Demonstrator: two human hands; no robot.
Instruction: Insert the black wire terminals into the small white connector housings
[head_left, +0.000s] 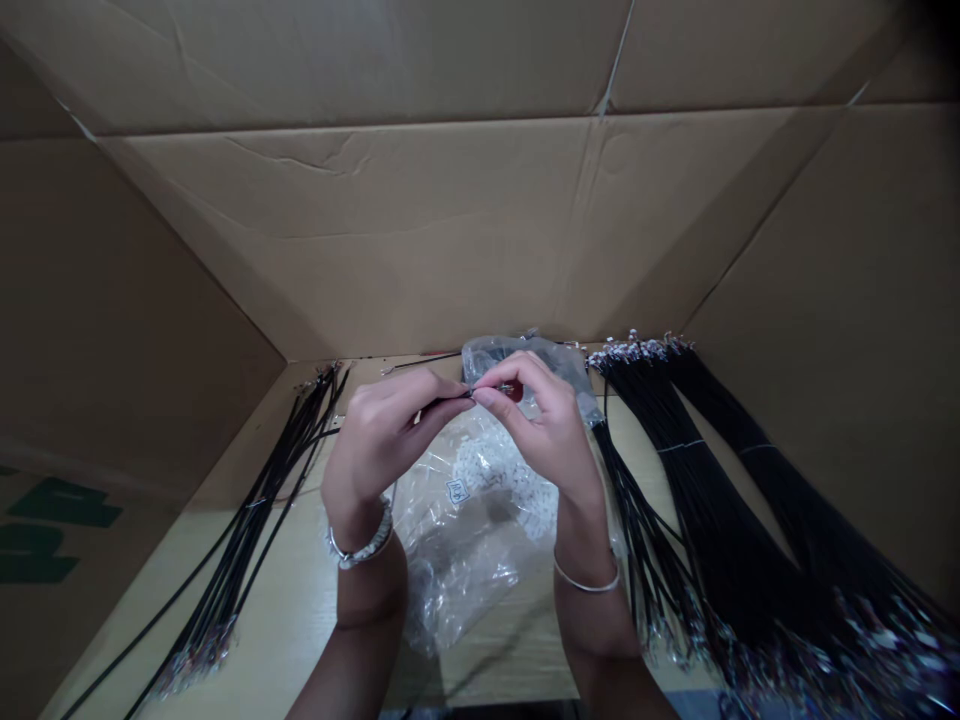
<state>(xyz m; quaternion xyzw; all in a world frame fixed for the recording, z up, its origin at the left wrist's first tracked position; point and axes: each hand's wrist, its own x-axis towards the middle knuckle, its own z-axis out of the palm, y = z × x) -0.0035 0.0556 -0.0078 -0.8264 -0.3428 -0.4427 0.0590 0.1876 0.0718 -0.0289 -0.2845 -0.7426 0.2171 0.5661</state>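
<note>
Both my hands meet above the middle of the table, fingertips nearly touching. My left hand (386,425) is closed in a pinch on a thin black cable (324,436), which trails out to the left behind the wrist. My right hand (541,415) pinches the end of the same cable; small reddish and shiny wire ends (513,390) show past its fingers. The fingers hide most of the tip. Below the hands lies a clear plastic bag (442,560) with many small white connectors (487,465) and a handwritten label (457,491).
A loose bunch of black cables (277,470) lies at the left. Thick tied bundles of black cables (705,480) with white connectors at their far ends fill the right. Another plastic bag (487,352) sits at the back. Cardboard walls (420,230) enclose the wooden table (300,590).
</note>
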